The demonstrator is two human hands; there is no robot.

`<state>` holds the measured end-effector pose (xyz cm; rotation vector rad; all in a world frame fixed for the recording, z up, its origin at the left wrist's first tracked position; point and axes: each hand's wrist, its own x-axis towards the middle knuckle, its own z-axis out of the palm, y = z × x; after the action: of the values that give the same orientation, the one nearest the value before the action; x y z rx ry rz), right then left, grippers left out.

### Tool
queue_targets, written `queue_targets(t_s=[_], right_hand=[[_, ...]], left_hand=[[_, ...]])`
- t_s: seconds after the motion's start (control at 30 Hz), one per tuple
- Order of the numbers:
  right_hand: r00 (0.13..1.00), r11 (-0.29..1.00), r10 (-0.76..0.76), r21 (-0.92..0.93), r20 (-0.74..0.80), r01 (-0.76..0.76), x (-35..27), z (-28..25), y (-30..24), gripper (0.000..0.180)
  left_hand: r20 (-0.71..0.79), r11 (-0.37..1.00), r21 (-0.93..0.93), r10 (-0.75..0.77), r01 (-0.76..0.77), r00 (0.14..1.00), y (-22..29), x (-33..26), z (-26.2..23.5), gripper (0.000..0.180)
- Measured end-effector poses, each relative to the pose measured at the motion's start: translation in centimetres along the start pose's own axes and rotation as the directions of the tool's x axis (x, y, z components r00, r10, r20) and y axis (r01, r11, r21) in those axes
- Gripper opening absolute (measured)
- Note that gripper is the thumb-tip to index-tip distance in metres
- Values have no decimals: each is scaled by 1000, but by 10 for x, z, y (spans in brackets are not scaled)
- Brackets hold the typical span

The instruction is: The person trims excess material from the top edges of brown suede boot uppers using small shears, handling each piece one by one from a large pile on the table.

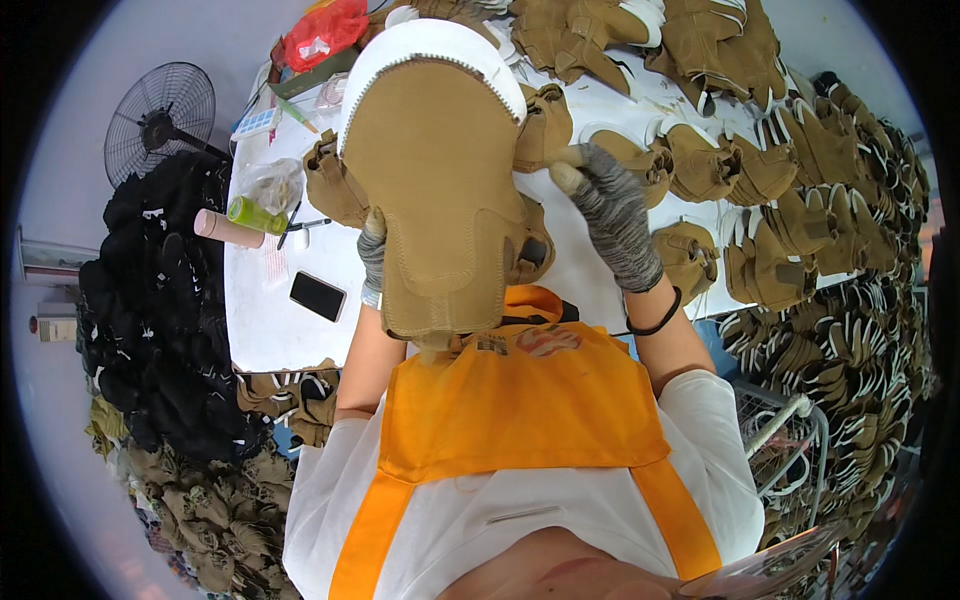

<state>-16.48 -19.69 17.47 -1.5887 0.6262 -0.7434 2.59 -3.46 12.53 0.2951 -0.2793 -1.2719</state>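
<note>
Left hand (372, 252) (grey knit glove, mostly hidden) grips the left edge of a large tan suede boot upper with white fleece collar (430, 170), held up above the white desk (270, 330). Right hand (610, 205) pinches a smaller tan piece (543, 125) just right of it. Black phone (318, 296) lies near left.

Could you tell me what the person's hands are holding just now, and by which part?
The left hand grips the tan shoe upper by its left edge; the right hand holds its right side.
</note>
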Motion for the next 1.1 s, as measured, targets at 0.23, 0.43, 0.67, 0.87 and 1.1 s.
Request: queue_targets(t_s=[0.23, 0.43, 0.67, 0.87, 1.1], right_hand=[[947, 915, 28, 373, 320, -154, -12, 14, -2, 66], [954, 935, 109, 298, 278, -193, -17, 11, 9, 61], [799, 921, 14, 303, 602, -245, -26, 5, 34, 55], [852, 934, 135, 223, 507, -280, -52, 18, 58, 46], [972, 978, 133, 135, 195, -161, -31, -56, 155, 25]], left_hand=[[-220, 976, 219, 68, -19, 973, -7, 16, 6, 87], [408, -134, 912, 209, -387, 889, 13, 25, 22, 105], [621, -587, 645, 30, -489, 784, 39, 42, 56, 130], [-132, -171, 984, -568, 41, 812, 9, 37, 38, 75], [-234, -163, 970, -407, 181, 883, 14, 45, 19, 44]])
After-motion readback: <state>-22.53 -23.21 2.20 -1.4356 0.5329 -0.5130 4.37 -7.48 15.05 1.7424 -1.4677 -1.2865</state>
